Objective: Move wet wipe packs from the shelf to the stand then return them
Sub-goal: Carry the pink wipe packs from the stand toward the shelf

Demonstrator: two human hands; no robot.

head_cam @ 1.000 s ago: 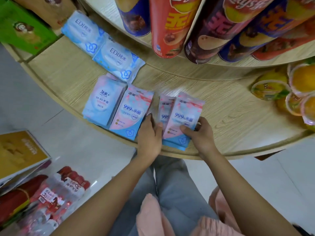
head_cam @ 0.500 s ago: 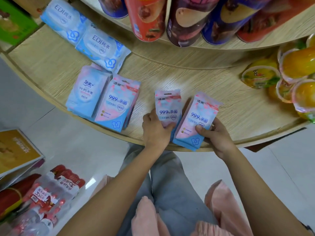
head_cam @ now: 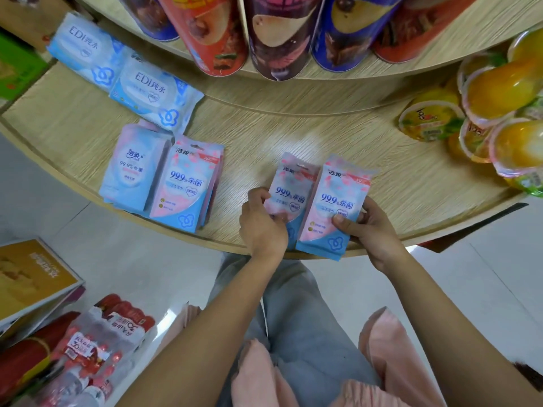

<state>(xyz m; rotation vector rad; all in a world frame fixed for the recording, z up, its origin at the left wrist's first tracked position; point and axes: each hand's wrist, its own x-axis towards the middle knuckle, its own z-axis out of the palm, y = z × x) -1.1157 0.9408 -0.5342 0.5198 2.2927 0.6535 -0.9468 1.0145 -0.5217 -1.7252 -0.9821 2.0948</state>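
two pink-and-blue wet wipe packs side by side, one in each hand's fingers, left and right

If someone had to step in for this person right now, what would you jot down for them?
Left hand: gripping a pink wipe pack.
Right hand: gripping a second pink wipe pack, which overlaps the first.
Both packs sit at the front edge of the wooden shelf. A small stack of the same pink packs lies to the left, beside a pale blue pack; two EDI packs lie behind.
Done: cannot tell which leg this is.
Left: finish moving the held packs.
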